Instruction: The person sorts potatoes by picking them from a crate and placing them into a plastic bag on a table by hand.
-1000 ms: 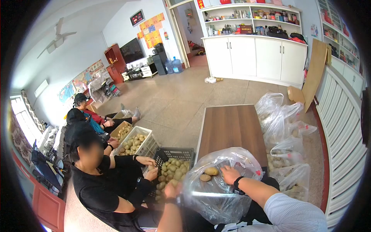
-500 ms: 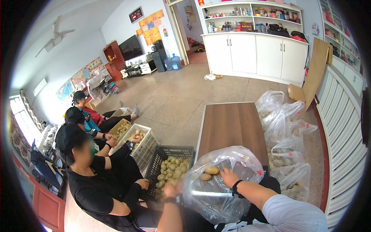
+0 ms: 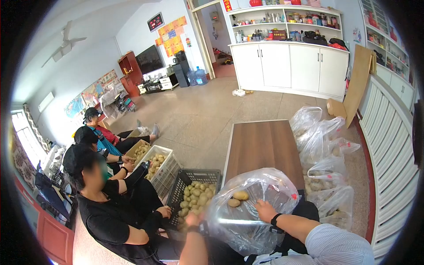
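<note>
A clear plastic bag (image 3: 247, 227) stands open in front of me, with two potatoes (image 3: 240, 195) showing near its far left side. My right hand (image 3: 266, 212) is at the bag's right part, its fingers bent against the plastic; whether they grip it is unclear. My left hand (image 3: 194, 219) is blurred, between the bag's left edge and the dark crate (image 3: 176, 185) of potatoes (image 3: 194, 197); its fingers cannot be made out.
A brown-topped table (image 3: 263, 145) stands beyond the bag. Filled plastic bags (image 3: 324, 145) lie to its right. At left, a co-worker in black (image 3: 115, 212) sits by the crate; two more people sit behind, near a white crate (image 3: 170, 170) and a box of potatoes.
The nearest co-worker's hands have left the dark crate; one arm went out over the white crate and has since drawn back. My right hand has shifted slightly right and down.
</note>
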Demonstrator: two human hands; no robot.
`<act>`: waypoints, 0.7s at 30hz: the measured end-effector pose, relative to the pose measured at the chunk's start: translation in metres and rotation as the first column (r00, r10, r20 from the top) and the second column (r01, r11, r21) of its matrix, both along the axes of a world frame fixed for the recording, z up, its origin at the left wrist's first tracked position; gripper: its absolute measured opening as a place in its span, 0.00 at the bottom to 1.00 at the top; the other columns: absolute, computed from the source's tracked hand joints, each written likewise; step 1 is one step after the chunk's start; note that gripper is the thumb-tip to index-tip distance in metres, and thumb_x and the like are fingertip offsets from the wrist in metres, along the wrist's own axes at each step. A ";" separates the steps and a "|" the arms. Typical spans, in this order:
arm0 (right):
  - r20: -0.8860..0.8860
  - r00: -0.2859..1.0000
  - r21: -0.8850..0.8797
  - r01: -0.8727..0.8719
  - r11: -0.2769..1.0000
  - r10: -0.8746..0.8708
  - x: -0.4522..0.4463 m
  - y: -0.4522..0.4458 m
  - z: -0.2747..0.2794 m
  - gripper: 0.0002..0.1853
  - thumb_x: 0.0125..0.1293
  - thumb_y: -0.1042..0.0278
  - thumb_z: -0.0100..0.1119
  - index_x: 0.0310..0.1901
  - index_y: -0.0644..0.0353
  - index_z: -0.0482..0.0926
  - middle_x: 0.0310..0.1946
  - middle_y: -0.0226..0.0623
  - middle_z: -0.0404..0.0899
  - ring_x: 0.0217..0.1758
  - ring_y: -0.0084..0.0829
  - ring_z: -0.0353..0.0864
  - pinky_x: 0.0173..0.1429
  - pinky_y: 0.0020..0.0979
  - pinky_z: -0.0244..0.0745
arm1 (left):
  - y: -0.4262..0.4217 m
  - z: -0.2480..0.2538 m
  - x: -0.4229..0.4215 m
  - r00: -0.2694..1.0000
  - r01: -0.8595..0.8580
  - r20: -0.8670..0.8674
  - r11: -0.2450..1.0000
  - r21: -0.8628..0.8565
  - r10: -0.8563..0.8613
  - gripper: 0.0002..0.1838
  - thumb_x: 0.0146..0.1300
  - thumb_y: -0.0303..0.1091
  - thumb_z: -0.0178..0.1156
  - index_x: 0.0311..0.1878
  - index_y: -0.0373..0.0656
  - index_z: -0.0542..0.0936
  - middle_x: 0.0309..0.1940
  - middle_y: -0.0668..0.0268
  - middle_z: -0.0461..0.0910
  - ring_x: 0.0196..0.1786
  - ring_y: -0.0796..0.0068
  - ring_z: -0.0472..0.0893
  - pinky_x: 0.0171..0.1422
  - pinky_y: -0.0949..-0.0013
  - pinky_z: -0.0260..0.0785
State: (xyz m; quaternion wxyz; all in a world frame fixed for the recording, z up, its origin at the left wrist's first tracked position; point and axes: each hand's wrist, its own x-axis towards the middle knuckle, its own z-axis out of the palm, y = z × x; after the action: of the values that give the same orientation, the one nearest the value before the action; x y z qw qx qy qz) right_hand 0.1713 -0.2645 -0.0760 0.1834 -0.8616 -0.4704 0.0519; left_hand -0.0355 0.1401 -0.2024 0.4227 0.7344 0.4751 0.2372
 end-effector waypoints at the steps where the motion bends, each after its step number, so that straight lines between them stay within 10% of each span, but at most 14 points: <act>1: -0.040 0.999 0.024 0.019 1.000 -0.018 -0.001 -0.001 -0.001 0.17 0.63 0.73 0.48 0.53 0.60 0.75 0.64 0.52 0.66 0.61 0.57 0.71 0.63 0.51 0.70 | 0.001 -0.002 0.000 0.995 0.005 -0.096 1.000 0.027 -0.002 0.35 0.51 0.68 0.64 0.42 0.41 0.83 0.41 0.54 0.85 0.44 0.54 0.85 0.47 0.56 0.77; 8: -0.242 0.968 0.088 0.083 0.993 -0.060 -0.001 -0.006 -0.014 0.24 0.56 0.74 0.58 0.57 0.59 0.74 0.56 0.52 0.72 0.60 0.56 0.72 0.61 0.47 0.71 | -0.019 0.043 0.000 0.745 0.299 -0.665 0.918 0.262 -0.053 0.36 0.55 0.72 0.56 0.43 0.43 0.85 0.40 0.55 0.86 0.46 0.57 0.85 0.50 0.58 0.76; 17: -0.433 0.893 0.131 0.196 0.972 -0.122 -0.007 -0.001 -0.008 0.26 0.57 0.63 0.65 0.56 0.62 0.73 0.46 0.57 0.80 0.52 0.54 0.79 0.57 0.45 0.74 | -0.046 0.082 0.006 0.851 0.225 -0.524 0.925 0.306 -0.034 0.33 0.57 0.66 0.59 0.40 0.39 0.84 0.37 0.55 0.85 0.43 0.55 0.84 0.46 0.58 0.77; 18: -0.432 0.894 0.132 0.196 0.972 -0.121 -0.009 0.001 -0.004 0.26 0.57 0.63 0.65 0.56 0.62 0.73 0.46 0.57 0.80 0.52 0.54 0.79 0.57 0.45 0.74 | -0.061 0.102 0.010 0.986 -0.134 0.069 0.973 -0.185 0.149 0.28 0.59 0.60 0.60 0.38 0.40 0.83 0.33 0.58 0.83 0.39 0.57 0.83 0.42 0.59 0.76; 19: -0.451 0.882 0.121 0.216 0.969 -0.140 -0.011 0.002 0.002 0.24 0.58 0.60 0.65 0.52 0.65 0.74 0.44 0.57 0.81 0.50 0.54 0.80 0.54 0.46 0.74 | -0.072 0.119 0.013 0.692 -0.103 0.442 0.684 -0.722 0.571 0.23 0.61 0.55 0.61 0.36 0.40 0.81 0.29 0.60 0.81 0.34 0.59 0.82 0.37 0.61 0.75; 21: -0.468 0.869 0.111 0.237 0.965 -0.159 -0.015 0.007 0.023 0.23 0.59 0.58 0.65 0.49 0.67 0.74 0.41 0.57 0.81 0.48 0.54 0.81 0.52 0.47 0.74 | -0.083 0.145 0.015 0.757 -0.065 0.447 0.735 -0.675 0.477 0.18 0.65 0.48 0.57 0.41 0.41 0.78 0.32 0.61 0.80 0.29 0.60 0.81 0.31 0.60 0.73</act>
State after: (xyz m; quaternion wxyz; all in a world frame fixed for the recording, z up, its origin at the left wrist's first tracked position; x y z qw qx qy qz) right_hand 0.1561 -0.2572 -0.0534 0.3633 -0.8510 -0.3257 0.1942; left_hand -0.0207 0.0575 -0.0570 0.7248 0.3573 0.4763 0.3465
